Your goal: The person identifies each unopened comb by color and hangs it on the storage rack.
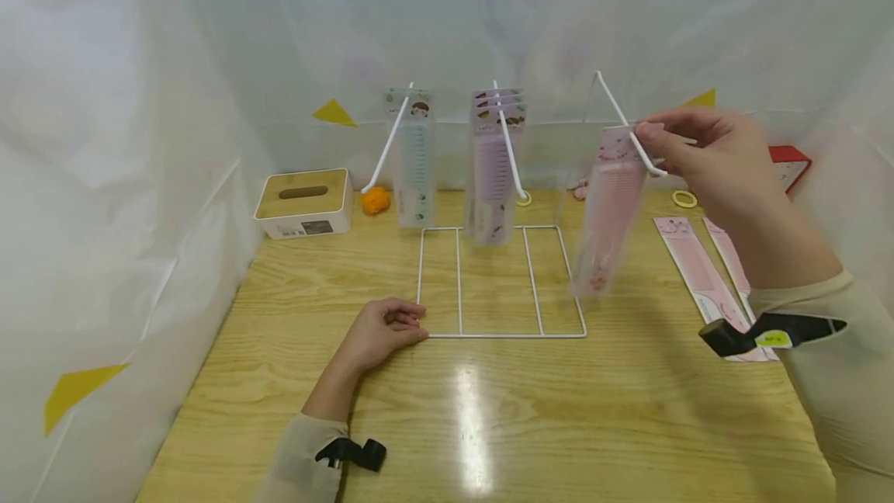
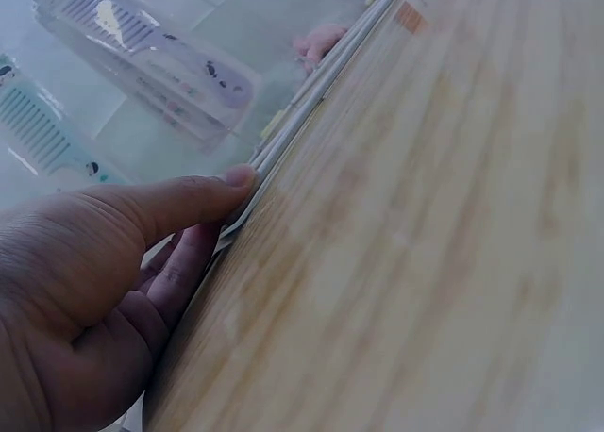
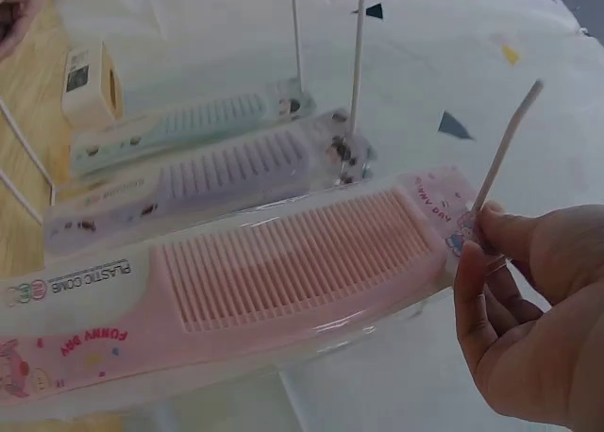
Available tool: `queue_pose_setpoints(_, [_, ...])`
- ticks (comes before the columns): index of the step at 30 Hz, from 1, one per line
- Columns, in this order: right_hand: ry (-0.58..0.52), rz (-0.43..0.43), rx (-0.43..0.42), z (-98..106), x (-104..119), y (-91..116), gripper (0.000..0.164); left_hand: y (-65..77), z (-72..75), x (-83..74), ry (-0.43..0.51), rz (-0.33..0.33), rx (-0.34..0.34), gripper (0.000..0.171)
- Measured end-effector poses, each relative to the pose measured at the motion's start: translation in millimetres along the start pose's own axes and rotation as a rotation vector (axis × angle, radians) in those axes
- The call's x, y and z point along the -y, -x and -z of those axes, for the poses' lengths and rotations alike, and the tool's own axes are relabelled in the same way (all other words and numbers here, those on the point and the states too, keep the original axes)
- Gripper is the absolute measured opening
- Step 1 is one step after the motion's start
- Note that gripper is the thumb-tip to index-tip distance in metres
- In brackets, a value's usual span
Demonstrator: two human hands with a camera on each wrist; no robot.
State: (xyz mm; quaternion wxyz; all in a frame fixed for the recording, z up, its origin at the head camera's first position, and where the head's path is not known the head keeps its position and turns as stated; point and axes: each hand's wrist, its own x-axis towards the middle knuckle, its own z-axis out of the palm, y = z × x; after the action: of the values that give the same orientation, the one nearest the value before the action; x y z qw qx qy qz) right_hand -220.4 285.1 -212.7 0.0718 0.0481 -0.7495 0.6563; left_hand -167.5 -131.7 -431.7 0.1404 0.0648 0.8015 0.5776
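My right hand [image 1: 726,161] pinches the top card of a packaged pink comb [image 1: 615,208] between thumb and fingers. The card is on the right prong [image 1: 616,105] of a white wire display rack, near the prong's front part, and the pack hangs tilted below it. At the rack's base frame [image 1: 503,336], my left hand [image 1: 380,334] pinches the front left corner, thumb over the wire in the left wrist view. Packaged purple combs [image 1: 493,169] hang from the middle prong, one behind another. Teal comb packs [image 1: 415,157] hang from the left prong.
Pink comb packs [image 1: 698,262] lie on the table at the right, partly behind my right forearm. Along the back stand a tissue box [image 1: 303,204], an orange ball-like thing [image 1: 375,200], a yellow ring [image 1: 684,199] and a red box [image 1: 792,161]. Pale sheeting surrounds the table.
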Motion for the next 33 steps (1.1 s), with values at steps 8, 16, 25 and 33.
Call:
queue_pose_setpoints(8, [-0.03,-0.043,-0.007,-5.2,-11.1,-58.9,0.036,0.3,-0.8,2.2,0.003,-0.009,0.005,0.035])
queue_pose_setpoints(16, [-0.129,-0.046,-0.015,-5.7,-14.5,-79.5,0.033,-1.3,-2.9,4.3,0.007,-0.023,0.013,0.034])
queue_pose_setpoints(25, [-0.197,0.0,-0.005,1.4,-17.7,-76.4,0.032,-3.3,-1.9,4.4,0.005,-0.022,0.018,0.035])
queue_pose_setpoints(33, [-0.184,-0.02,-0.024,13.7,-27.1,-52.6,0.045,-5.1,-0.9,4.8,-0.004,-0.018,0.002,0.034])
